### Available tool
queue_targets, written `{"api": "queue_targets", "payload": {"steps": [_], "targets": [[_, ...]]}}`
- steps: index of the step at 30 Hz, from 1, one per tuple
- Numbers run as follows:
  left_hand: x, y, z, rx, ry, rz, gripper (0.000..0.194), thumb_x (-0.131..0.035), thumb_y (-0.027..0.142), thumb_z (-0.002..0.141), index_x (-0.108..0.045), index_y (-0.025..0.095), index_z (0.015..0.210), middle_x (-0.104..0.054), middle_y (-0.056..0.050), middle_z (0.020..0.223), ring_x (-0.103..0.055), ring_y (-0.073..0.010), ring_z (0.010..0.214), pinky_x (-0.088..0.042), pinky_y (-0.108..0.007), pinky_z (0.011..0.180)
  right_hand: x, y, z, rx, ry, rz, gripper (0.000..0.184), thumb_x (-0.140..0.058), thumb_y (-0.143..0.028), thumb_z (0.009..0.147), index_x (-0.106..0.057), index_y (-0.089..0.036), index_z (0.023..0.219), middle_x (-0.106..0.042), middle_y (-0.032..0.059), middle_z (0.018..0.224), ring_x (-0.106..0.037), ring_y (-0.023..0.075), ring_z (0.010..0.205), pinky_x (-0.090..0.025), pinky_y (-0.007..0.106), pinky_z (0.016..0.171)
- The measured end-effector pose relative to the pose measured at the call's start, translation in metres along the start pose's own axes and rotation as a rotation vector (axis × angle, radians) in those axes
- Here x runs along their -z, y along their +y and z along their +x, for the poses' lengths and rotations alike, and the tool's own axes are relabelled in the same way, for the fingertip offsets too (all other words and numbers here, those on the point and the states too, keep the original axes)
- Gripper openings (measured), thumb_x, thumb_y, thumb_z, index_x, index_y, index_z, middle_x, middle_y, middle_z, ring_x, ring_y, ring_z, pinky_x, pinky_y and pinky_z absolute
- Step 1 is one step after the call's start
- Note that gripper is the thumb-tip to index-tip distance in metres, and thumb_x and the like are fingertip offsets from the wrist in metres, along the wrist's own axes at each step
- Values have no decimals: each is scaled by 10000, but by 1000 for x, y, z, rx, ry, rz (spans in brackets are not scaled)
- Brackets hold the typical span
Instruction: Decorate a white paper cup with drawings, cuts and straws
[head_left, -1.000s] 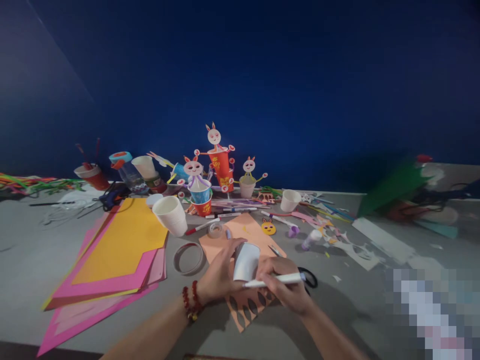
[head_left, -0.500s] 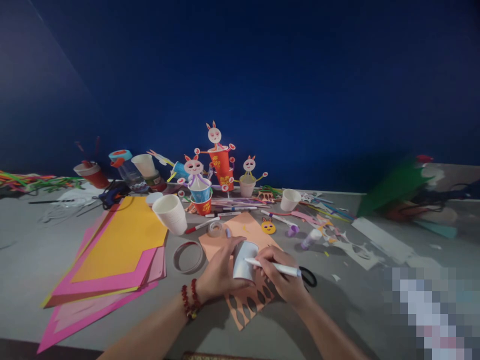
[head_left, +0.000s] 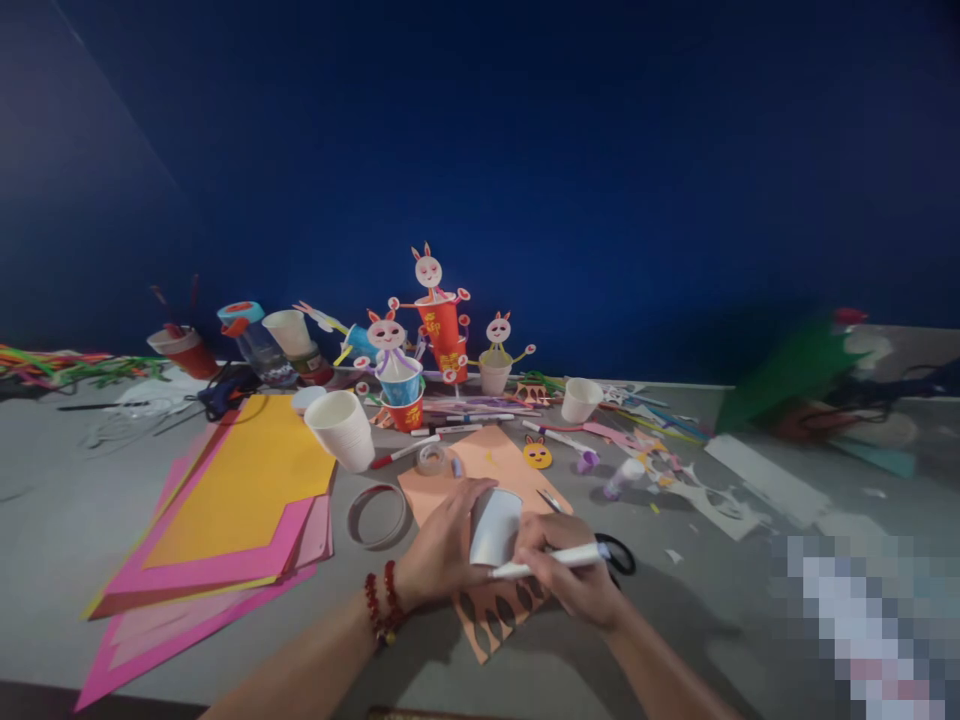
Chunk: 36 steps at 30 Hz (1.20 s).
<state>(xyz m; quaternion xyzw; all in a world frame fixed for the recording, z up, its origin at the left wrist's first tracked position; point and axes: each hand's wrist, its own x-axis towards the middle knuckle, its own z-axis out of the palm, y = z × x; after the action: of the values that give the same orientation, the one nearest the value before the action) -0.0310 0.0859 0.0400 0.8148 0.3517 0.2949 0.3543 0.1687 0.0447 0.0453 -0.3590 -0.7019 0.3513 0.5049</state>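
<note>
My left hand [head_left: 448,540], with red bead bracelets at the wrist, is wrapped round a white paper cup [head_left: 496,525] that lies tilted on its side. In my right hand [head_left: 574,580] is a white marker [head_left: 559,561] with a bluish end, held like a pen. Its tip points left, by the cup's lower edge and close to my left thumb. I cannot tell whether it touches the cup. Beneath both hands lies an orange paper sheet [head_left: 487,455] with leaf-shaped holes along its near edge. Black-handled scissors [head_left: 621,553] are partly hidden behind my right hand.
Coloured paper [head_left: 240,490] is stacked at left, near a tape roll [head_left: 377,516] and a large white cup [head_left: 340,430]. Behind stand rabbit-faced cup figures [head_left: 439,320]. A yellow rabbit face [head_left: 537,453], a glue stick [head_left: 624,478] and paper scraps [head_left: 709,500] lie to the right.
My right hand has brought the marker's tip down from the middle of the cup to its lower edge. The cup has shifted slightly right in my left hand.
</note>
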Motion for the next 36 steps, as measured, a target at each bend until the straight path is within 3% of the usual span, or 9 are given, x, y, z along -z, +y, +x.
{"api": "queue_targets", "payload": {"steps": [4, 8, 13, 18, 23, 27, 32, 36], "targets": [[0, -1, 0, -9, 7, -14, 880, -878, 362, 605, -403, 229, 1335, -548, -126, 1315, -528, -327, 1236, -433, -463, 1046, 1, -1, 2, -44, 144, -49, 256, -509, -232, 917, -589, -199, 676, -614, 0, 638, -573, 141, 597, -414, 253, 586], [-1, 1, 0, -3, -3, 14, 831, -851, 355, 641, -412, 222, 1334, -556, -129, 1303, -545, -317, 1214, -443, -455, 1034, 1, -1, 2, -19, -1, 11, 311, -527, -252, 895, -530, -201, 589, -561, -15, 555, -514, 129, 513, -378, 251, 527], [0, 1, 0, 13, 2, -4, 870, -871, 375, 607, -416, 223, 1333, -547, -136, 1322, -535, -333, 1227, -443, -470, 1030, 1, -1, 2, -61, 140, -58, 303, -499, -261, 924, -556, -201, 633, -599, -2, 614, -565, 145, 577, -407, 258, 576], [-1, 4, 0, -8, -28, 0, 843, -849, 421, 640, -414, 224, 1334, -565, -128, 1293, -547, -312, 1205, -443, -450, 1028, 0, -4, 3, -19, -16, -69, 330, -535, -279, 899, -521, -205, 577, -559, -22, 536, -513, 126, 497, -379, 247, 525], [-2, 3, 1, -10, -18, 3, 901, -885, 436, 583, -416, 228, 1325, -562, -122, 1300, -546, -312, 1205, -446, -439, 1025, 2, -6, 3, -55, 118, -100, 328, -502, -293, 931, -546, -204, 618, -587, -7, 583, -548, 137, 549, -401, 251, 558], [-2, 2, 1, -26, -28, 22, 832, -839, 426, 647, -416, 213, 1332, -571, -132, 1291, -554, -309, 1193, -451, -433, 1013, 2, -7, 3, 19, -20, -74, 335, -525, -286, 902, -520, -205, 577, -552, -21, 531, -498, 124, 493, -365, 247, 516], [-2, 1, 1, -24, -21, 9, 891, -869, 419, 605, -418, 202, 1342, -555, -142, 1317, -532, -325, 1227, -430, -455, 1041, 1, -4, 3, -53, 100, -102, 320, -494, -272, 926, -560, -199, 621, -579, -10, 583, -532, 133, 547, -388, 249, 548], [-1, 3, 1, 2, -62, 12, 872, -855, 421, 618, -420, 210, 1345, -564, -143, 1304, -548, -325, 1205, -446, -460, 1022, 0, -4, 3, -23, 7, -72, 329, -528, -280, 891, -517, -202, 571, -532, -27, 523, -475, 119, 489, -357, 239, 503]]}}
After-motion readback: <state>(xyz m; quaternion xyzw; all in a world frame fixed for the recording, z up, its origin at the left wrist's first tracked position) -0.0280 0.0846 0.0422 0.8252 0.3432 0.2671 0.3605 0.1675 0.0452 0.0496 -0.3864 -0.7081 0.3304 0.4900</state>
